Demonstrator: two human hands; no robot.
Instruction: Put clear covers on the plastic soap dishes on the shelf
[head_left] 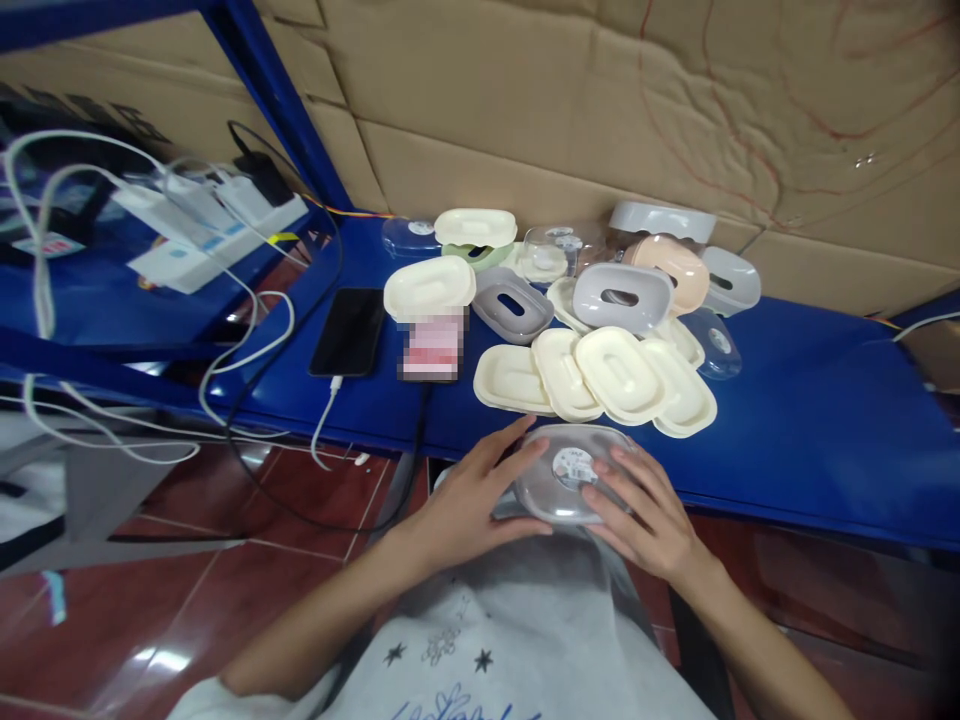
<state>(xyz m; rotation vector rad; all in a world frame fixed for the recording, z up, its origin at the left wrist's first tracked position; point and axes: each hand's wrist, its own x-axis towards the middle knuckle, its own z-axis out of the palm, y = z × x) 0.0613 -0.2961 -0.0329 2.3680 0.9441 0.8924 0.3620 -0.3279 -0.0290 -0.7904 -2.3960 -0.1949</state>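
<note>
Both hands meet on one clear-topped box, held just past the near edge of the blue surface, above the person's lap. Left hand: fingers half open, thumb along the near edge, index over the top, gripping the box's left end. Right hand: fingers spread over the top at the right end, closed lightly on it; thumb hidden.

Containers: four cream trays overlap in a row just beyond the box, each a shallow oblong with a raised middle. Behind them, a light grey slotted piece, a darker grey slotted piece and a peach piece, heaped with more cream ones. Clear cover at the right of the heap. Contents of the heaped pieces hard to tell.

Box: rounded oblong, glossy, greyish tone showing through, pale rim on the far side, round white label on top, print unreadable. Black phone lies left of the heap, cable plugged in
</note>
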